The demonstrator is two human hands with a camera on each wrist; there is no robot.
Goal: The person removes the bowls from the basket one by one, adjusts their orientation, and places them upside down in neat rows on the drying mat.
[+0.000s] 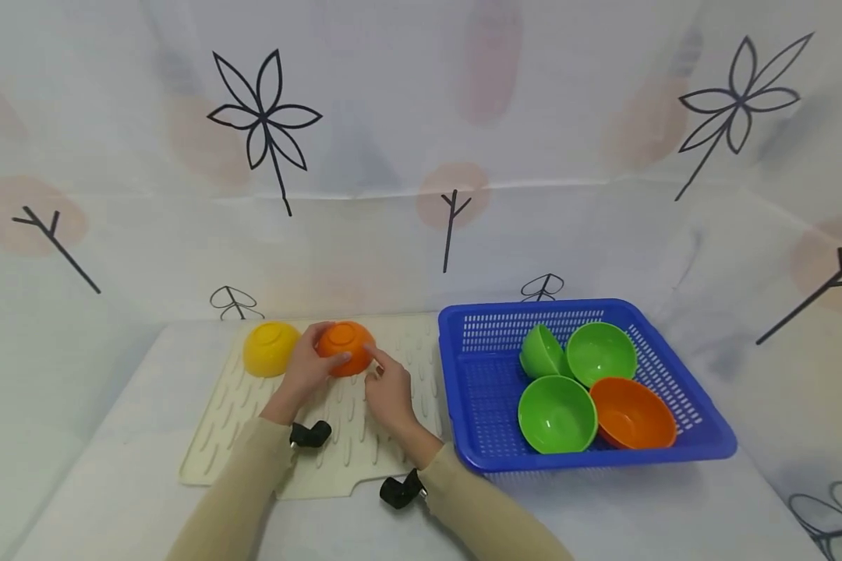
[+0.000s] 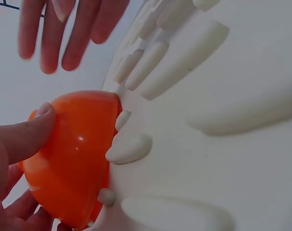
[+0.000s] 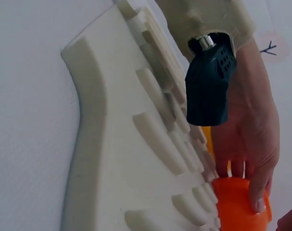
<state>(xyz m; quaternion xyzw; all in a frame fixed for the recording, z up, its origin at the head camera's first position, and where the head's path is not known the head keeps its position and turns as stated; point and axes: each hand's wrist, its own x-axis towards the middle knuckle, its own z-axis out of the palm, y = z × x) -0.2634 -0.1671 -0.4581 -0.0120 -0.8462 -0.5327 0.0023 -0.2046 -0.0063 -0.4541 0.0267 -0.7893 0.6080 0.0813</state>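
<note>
Here, the upturned orange bowl [image 1: 352, 336] sits on the ridged mat [image 1: 323, 475], gripped by the left hand [image 1: 310, 365], but could skid toward the yellow bowl [image 1: 270, 351] should the right hand [image 1: 390, 391], fingers extended and perhaps touching its side, push too hard.

Left sleeve [image 1: 245, 483] and right sleeve [image 1: 484, 506]: long, beige, plain, ending around the wrists. Left hand [image 1: 310, 365] and right hand [image 1: 390, 389] bare. Small black camera on each wrist: left camera [image 1: 311, 434], right camera [image 1: 401, 492], both stubby, rounded. Right wrist view shows the left one close: dark blue-black casing, blocky, flat-ended, rows of small round holes [image 3: 226, 61] on the side, shiny silver metal fitting [image 3: 206, 42] at the cuff [image 3: 208, 21].
</note>
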